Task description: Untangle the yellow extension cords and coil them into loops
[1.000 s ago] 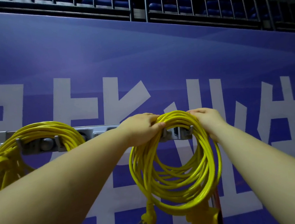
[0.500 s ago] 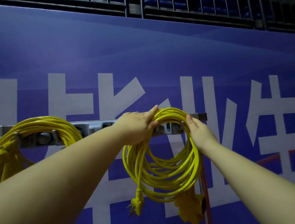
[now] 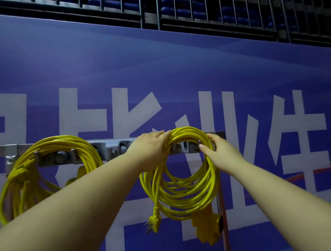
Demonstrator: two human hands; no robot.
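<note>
Now we've got our left hand (image 3: 152, 146) pressing flat atop the coiled cord (image 3: 180, 175) hanging below the rack (image 3: 111, 147), right hand (image 3: 220, 150) loosely open touching its right side.

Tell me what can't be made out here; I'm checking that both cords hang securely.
- Head view: which hook carries the right yellow coiled cord; the left hand and right hand cover its top.
- Left yellow coiled cord: its bottom is hidden behind the left forearm.
- Grey metal hook rail: its fixings are too dim.
- White wall lettering: cut off by the edges.
</note>
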